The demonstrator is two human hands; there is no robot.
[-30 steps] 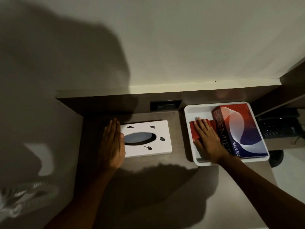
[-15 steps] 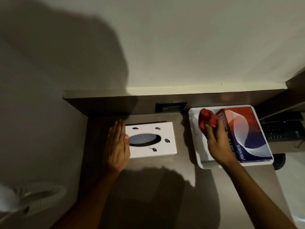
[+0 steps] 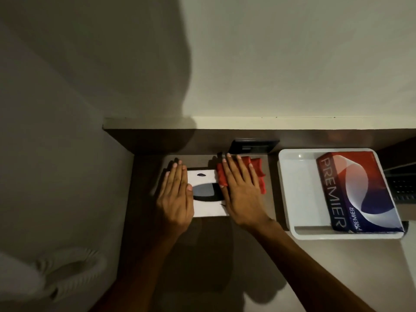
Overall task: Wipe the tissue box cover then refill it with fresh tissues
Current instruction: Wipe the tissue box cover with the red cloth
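A white tissue box cover (image 3: 208, 209) with a dark oval slot lies flat on the brown desk. My left hand (image 3: 175, 197) rests flat on its left end, fingers together. My right hand (image 3: 242, 190) presses a red cloth (image 3: 258, 174) down on the cover's right end; the hand hides most of the cloth and that half of the cover. A red, white and blue Premier tissue pack (image 3: 358, 192) lies in a white tray (image 3: 299, 194) to the right.
A dark wall socket (image 3: 254, 146) sits in the raised back ledge behind the cover. A dark telephone (image 3: 403, 188) is at the far right edge. A white coiled towel (image 3: 56, 273) lies low on the left. Brown desk surface (image 3: 225, 266) extends toward me.
My right hand lifted the red cloth out of the tray and carried it left onto the cover's right end. My left hand stayed on the cover's left end.
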